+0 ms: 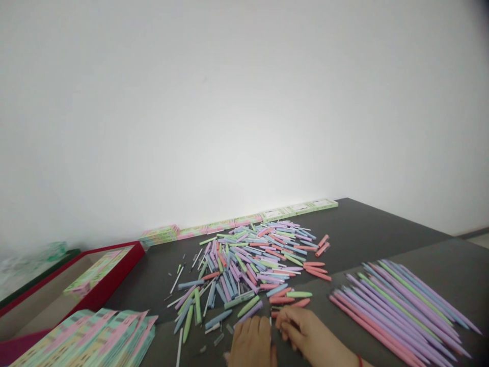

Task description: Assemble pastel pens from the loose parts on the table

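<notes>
Both hands rest at the bottom middle of a dark table (359,234). My left hand (251,342) lies palm down with its fingers curled, just below a heap of pastel pen parts (252,262). My right hand (309,334) is beside it, fingers pinched together near a pink pen piece (296,304); what the fingers hold is too small to make out. To the right lies a row of long assembled pens (401,306) in pink, purple, green and blue.
A stack of flat pastel cartons (87,339) sits at the bottom left. A red-edged box (76,280) with more cartons stands left of the heap. Small boxes (244,221) line the table's far edge against a white wall.
</notes>
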Demonstrator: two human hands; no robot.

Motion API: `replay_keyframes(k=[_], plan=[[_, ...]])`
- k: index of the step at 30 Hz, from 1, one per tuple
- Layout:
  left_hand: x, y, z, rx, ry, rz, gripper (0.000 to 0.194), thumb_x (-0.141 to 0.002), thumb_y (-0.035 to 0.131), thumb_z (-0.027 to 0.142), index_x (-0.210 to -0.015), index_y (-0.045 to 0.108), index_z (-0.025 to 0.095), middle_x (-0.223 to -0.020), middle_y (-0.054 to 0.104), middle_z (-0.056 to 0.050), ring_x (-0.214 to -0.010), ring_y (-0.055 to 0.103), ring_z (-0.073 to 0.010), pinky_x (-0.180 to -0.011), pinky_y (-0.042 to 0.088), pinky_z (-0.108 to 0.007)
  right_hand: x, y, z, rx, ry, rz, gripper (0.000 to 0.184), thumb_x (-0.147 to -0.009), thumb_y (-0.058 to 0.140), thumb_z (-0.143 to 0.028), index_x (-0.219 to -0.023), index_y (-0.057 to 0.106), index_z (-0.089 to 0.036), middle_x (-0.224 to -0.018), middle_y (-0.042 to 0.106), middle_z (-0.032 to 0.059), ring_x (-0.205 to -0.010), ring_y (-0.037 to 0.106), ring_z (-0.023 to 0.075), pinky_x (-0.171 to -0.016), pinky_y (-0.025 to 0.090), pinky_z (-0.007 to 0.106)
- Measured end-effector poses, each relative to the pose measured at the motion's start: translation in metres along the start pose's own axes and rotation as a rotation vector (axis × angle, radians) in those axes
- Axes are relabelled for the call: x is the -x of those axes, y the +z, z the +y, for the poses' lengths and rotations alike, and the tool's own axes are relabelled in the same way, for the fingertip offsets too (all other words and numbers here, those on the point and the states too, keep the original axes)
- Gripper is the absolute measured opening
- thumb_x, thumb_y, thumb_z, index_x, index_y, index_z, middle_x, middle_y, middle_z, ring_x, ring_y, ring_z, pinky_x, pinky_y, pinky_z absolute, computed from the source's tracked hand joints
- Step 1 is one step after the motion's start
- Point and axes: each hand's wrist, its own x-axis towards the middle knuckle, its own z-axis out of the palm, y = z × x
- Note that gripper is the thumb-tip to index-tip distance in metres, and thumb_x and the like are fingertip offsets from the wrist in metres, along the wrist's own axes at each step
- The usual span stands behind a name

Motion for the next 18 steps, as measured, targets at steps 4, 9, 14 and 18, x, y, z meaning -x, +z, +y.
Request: replay_keyframes(k=[4,9,14,18], plan=[[0.000,-0.005,-0.001,0.088,-0.067,-0.024,0.047,-0.066,0.047,0.004,-0.111,0.057,0.015,-0.092,0.069,-0.008,-0.093,0.060,-0.0237,-0.083,0.035,-0.033,-0.005,0.007,0.005,-0.117,0.071,0.004,0.013,-0.083,0.045,-0.024,-0.078,0.057,-0.020,-0.063,0.052,-0.0042,-0.043,0.044,0.0080,-0.035,0.031,0.016],[0.000,-0.010,-0.005,0.064,-0.109,-0.021,0.039,-0.069,0.046,0.006,-0.104,0.058,0.015,-0.082,0.068,-0.006,-0.085,0.061,-0.0227,-0.078,0.036,-0.031,-0.010,0.004,0.006,-0.269,0.042,0.044,0.016,-0.083,0.047,-0.030,-0.083,0.058,-0.018,-0.068,0.055,-0.0024,-0.049,0.049,0.0083,-0.037,0.036,0.016],[-0.001,-0.021,0.002,-0.005,-0.138,-0.081,0.026,-0.070,0.046,0.009,-0.089,0.063,0.015,-0.089,0.068,-0.009,-0.089,0.061,-0.0267,-0.081,0.035,-0.038,-0.017,0.001,0.000,-0.337,0.018,0.084,0.020,-0.081,0.052,-0.035,-0.080,0.062,-0.017,-0.067,0.055,-0.0016,-0.053,0.053,0.0104,-0.041,0.040,0.018],[-0.001,-0.023,0.000,-0.033,-0.130,-0.038,0.023,-0.071,0.046,0.010,-0.084,0.064,0.015,-0.082,0.069,-0.008,-0.087,0.061,-0.0267,-0.080,0.035,-0.039,-0.018,-0.002,0.001,-0.364,0.000,0.098,0.027,-0.081,0.054,-0.042,-0.081,0.064,-0.017,-0.069,0.058,0.0004,-0.055,0.054,0.0116,-0.043,0.040,0.020]])
